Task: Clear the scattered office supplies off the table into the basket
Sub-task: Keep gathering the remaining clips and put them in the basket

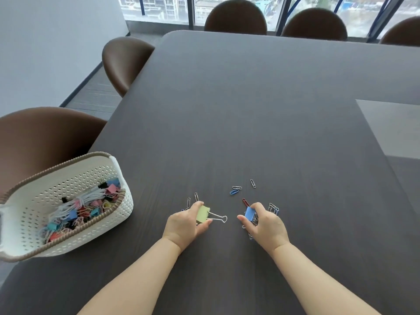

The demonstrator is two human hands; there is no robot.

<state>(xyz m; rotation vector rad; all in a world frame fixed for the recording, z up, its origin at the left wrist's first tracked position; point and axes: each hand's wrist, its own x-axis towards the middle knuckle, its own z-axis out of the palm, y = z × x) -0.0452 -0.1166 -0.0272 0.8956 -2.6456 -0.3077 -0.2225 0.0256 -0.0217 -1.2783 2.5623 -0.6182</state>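
My left hand (186, 226) grips a pale green binder clip (203, 214) with its wire handles pointing right. My right hand (263, 223) holds a blue binder clip (250, 213) together with a bunch of paper clips. Loose paper clips lie on the dark table (250, 110): a blue one (234, 192), a silver one (253, 183), a red one (245, 202), and a few beside each hand. The white perforated basket (118, 212) stands at the table's left edge, holding several coloured binder clips and white cords.
Brown chairs surround the table: one (41, 137) just behind the basket, another (122, 60) farther back on the left, and more (236, 17) along the far side under the window. A lighter grey panel (393, 126) is set into the table on the right.
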